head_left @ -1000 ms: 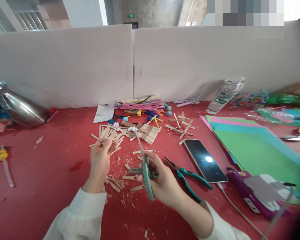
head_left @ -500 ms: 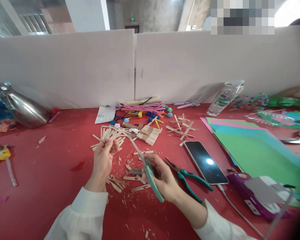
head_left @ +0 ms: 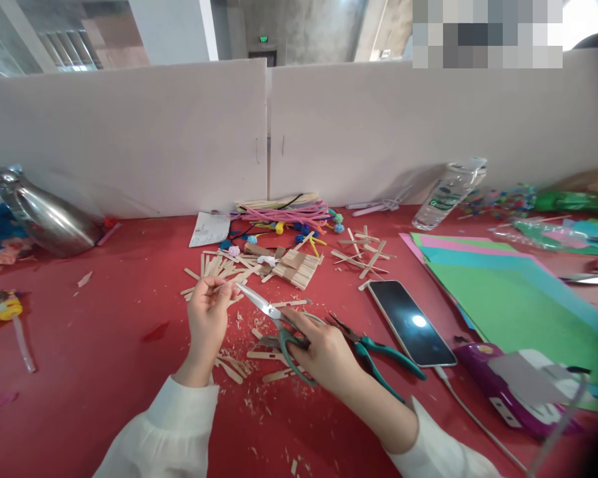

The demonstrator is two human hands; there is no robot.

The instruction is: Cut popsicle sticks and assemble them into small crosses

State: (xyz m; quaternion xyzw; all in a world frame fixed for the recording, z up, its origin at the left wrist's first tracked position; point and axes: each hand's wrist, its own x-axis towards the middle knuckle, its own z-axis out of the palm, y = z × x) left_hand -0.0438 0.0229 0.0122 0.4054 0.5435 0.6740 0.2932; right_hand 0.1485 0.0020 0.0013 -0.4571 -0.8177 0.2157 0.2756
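A red worktop (head_left: 109,345) is carrying everything. A stack of flat green, blue and pink paper sheets (head_left: 503,292) is lying towards its right edge. The right hand (head_left: 323,348) is gripping green-handled scissors with slim silver metal blades (head_left: 274,311) above the worktop's middle, their tips touching or nearly touching the left fingertips. The left hand (head_left: 206,315) is pressing thumb and fingers together; I cannot tell whether they are pinching anything. Flat, pale wooden sticks (head_left: 214,265) are lying beyond it, towards the far edge.
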